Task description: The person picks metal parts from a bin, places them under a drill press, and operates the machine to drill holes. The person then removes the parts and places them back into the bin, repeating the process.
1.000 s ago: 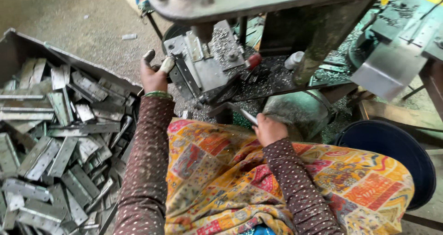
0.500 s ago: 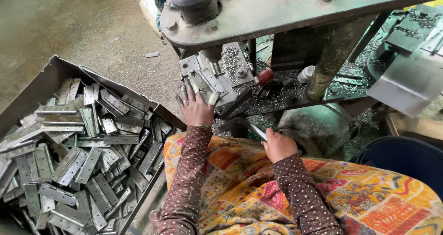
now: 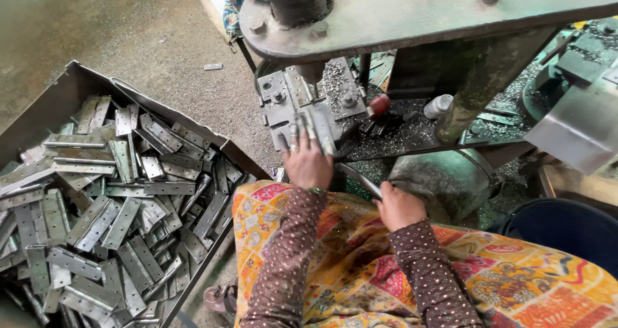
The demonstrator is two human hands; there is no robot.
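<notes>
The left hand (image 3: 307, 164) rests open-fingered on the grey steel press die (image 3: 309, 106), close under the machine's heavy plate (image 3: 412, 9). The right hand (image 3: 398, 206) grips a thin metal rod (image 3: 360, 180) beside it. The cardboard tray of flat steel hinges (image 3: 116, 199) crowds the left knee.

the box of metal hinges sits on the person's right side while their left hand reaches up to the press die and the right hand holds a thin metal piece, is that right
One thing is wrong: the box of metal hinges sits on the person's left side, not the right, as the head view shows. The rest holds: the left hand reaches up to the press die, and the right hand holds a thin metal piece.
</notes>
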